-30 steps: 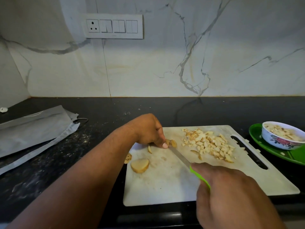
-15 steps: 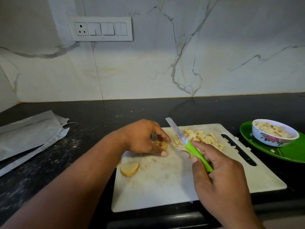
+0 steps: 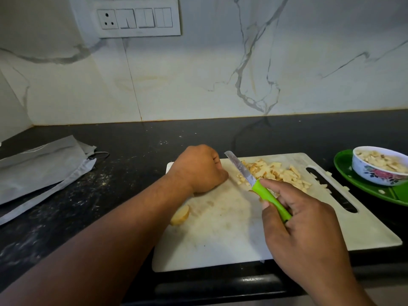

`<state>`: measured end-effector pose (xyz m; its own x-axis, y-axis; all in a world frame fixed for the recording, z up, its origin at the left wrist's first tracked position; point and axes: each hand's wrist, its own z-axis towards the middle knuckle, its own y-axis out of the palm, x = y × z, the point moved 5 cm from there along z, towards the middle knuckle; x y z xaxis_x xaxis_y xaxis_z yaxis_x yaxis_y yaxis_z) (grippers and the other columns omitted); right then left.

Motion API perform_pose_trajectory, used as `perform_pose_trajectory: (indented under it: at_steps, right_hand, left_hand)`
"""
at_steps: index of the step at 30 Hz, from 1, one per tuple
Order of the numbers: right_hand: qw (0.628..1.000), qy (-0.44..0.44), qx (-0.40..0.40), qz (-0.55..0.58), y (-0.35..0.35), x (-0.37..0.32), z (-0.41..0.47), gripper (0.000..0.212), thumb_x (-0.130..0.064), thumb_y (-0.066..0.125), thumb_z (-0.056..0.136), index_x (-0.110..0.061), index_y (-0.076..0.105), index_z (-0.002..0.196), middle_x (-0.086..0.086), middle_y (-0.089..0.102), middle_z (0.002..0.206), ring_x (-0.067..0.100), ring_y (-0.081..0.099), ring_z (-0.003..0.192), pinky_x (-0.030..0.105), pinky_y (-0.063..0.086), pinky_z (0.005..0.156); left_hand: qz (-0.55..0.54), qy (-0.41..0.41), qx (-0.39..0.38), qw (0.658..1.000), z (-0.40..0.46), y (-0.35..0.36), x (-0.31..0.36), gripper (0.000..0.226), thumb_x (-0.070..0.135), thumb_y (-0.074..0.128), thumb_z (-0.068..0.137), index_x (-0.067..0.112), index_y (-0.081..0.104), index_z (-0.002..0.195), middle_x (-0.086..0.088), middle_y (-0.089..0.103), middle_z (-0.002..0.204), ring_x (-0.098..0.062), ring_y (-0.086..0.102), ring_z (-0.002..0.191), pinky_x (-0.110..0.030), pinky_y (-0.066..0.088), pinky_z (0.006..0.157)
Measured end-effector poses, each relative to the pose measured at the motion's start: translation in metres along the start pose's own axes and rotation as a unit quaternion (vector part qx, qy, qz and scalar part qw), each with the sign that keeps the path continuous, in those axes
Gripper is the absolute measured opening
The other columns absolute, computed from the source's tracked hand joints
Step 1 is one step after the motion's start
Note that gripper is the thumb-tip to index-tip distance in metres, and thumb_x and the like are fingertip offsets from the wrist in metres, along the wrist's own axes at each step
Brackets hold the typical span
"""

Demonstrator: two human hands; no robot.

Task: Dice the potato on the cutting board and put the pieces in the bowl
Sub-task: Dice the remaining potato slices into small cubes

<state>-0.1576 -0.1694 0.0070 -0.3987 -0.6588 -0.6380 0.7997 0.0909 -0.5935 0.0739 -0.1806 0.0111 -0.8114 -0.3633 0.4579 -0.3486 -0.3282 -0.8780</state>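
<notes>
The left hand [image 3: 199, 170] rests knuckles-up with fingers curled under, forearm stretched forward. The right hand [image 3: 302, 226] grips a green-handled steel knife [image 3: 257, 184], blade angled up and away.

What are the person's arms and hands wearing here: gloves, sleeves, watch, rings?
Nothing visible. The left hand and right hand are bare, with no gloves. Both forearms are uncovered as far as the frame shows, so no sleeve or cuff is in view. No watch, band or bracelet shows at either wrist, and no ring on the fingers that can be seen. The left hand's fingertips are hidden.
</notes>
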Motion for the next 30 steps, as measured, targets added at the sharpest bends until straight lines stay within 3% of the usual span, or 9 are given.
perform_pose_trajectory:
  at_steps: [4,7,9,14,18,22,27,30]
  right_hand:
    - [1.0,0.002,-0.001,-0.001,0.001,-0.001,0.0,0.038,-0.028,0.061,0.089,-0.033,0.065,0.127,-0.021,0.069,0.088,-0.008,0.053,0.058,0.003,0.037,0.05]
    - [1.0,0.002,0.003,0.004,0.0,-0.001,-0.001,0.039,-0.026,0.062,0.088,-0.03,0.066,0.127,-0.024,0.069,0.09,-0.006,0.06,0.061,0.004,0.044,0.056]
    - [1.0,0.004,0.004,0.003,0.0,-0.001,-0.001,0.039,-0.024,0.062,0.087,-0.029,0.067,0.126,-0.025,0.069,0.089,-0.005,0.062,0.063,0.004,0.046,0.059]
    - [1.0,0.008,0.002,-0.003,0.001,-0.001,0.0,0.039,-0.027,0.06,0.087,-0.03,0.066,0.126,-0.024,0.07,0.092,-0.004,0.062,0.066,0.01,0.051,0.063]
    - [1.0,0.011,-0.005,-0.003,0.001,-0.002,0.0,0.039,-0.025,0.061,0.088,-0.03,0.066,0.126,-0.02,0.069,0.077,0.0,0.059,0.054,0.011,0.047,0.052]
    - [1.0,0.012,-0.01,-0.019,0.002,-0.002,0.0,0.039,-0.026,0.061,0.089,-0.031,0.064,0.128,-0.02,0.068,0.076,-0.003,0.056,0.054,0.01,0.039,0.045]
    - [0.999,0.009,-0.014,-0.039,0.002,-0.004,0.0,0.039,-0.029,0.06,0.089,-0.03,0.064,0.128,-0.021,0.066,0.076,-0.007,0.056,0.059,0.006,0.036,0.049]
    - [0.998,0.013,-0.007,-0.054,0.001,-0.003,0.001,0.039,-0.028,0.061,0.089,-0.032,0.065,0.127,-0.019,0.063,0.074,-0.002,0.048,0.048,0.009,0.035,0.051]
  left_hand:
    - [-0.051,0.003,-0.053,0.997,0.001,-0.006,-0.005,0.013,0.045,0.078,0.088,0.033,0.078,0.093,0.015,0.073,0.094,-0.004,0.067,0.092,-0.026,0.055,0.081]
    - [-0.05,0.061,-0.122,0.989,-0.003,-0.017,-0.012,0.025,0.041,0.078,0.091,0.04,0.075,0.115,0.022,0.065,0.114,-0.002,0.059,0.112,-0.025,0.042,0.096]
    - [-0.027,0.083,-0.158,0.983,-0.005,-0.019,-0.017,0.032,0.042,0.078,0.09,0.042,0.073,0.122,0.029,0.058,0.115,-0.001,0.053,0.116,-0.028,0.039,0.104]
    - [-0.011,0.1,-0.149,0.984,-0.002,-0.016,-0.018,0.023,0.041,0.08,0.088,0.043,0.078,0.111,0.028,0.065,0.107,0.008,0.056,0.102,-0.022,0.039,0.092]
    - [-0.027,0.082,-0.105,0.991,0.002,-0.01,-0.015,0.021,0.05,0.084,0.08,0.037,0.08,0.097,0.021,0.074,0.095,0.004,0.065,0.095,-0.018,0.045,0.083]
    - [-0.018,0.067,-0.052,0.996,0.003,-0.004,-0.009,0.027,0.054,0.088,0.075,0.031,0.078,0.087,0.018,0.073,0.084,0.002,0.067,0.083,-0.02,0.053,0.076]
    - [-0.055,0.062,-0.1,0.992,0.002,-0.006,-0.015,0.022,0.048,0.087,0.079,0.034,0.08,0.094,0.018,0.074,0.087,0.006,0.066,0.085,-0.011,0.041,0.071]
    - [-0.069,0.059,-0.096,0.991,0.004,-0.004,-0.014,0.014,0.041,0.087,0.08,0.034,0.082,0.09,0.022,0.075,0.086,0.007,0.066,0.085,-0.01,0.039,0.072]
